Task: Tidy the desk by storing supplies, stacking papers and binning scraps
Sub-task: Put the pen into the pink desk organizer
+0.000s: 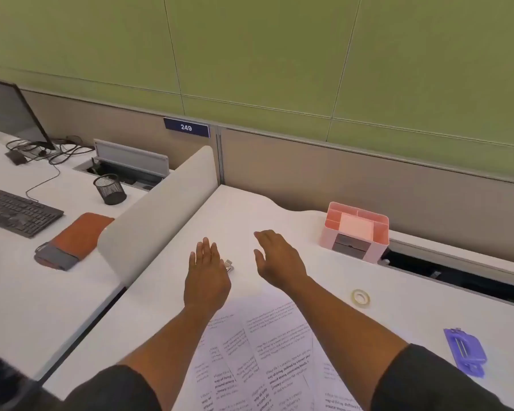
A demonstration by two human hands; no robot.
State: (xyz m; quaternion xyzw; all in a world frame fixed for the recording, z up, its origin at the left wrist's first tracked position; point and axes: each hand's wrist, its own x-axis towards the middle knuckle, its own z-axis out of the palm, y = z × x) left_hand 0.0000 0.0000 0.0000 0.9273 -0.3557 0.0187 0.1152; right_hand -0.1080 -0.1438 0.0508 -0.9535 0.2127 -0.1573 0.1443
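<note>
Both hands are out flat over the white counter [279,292], fingers straight, not holding a thing. The left hand [207,274] sits just beside some small whitish clip thing [229,266], can't tell what it is or if they touch. The right hand [275,258] hovers nearby. Printed papers [261,351] are fanned out messy under the forearms. A tape roll [360,298] and purple stapler-looking tool [465,351] lie to the right, pink organizer [357,231] by the back edge.
</note>
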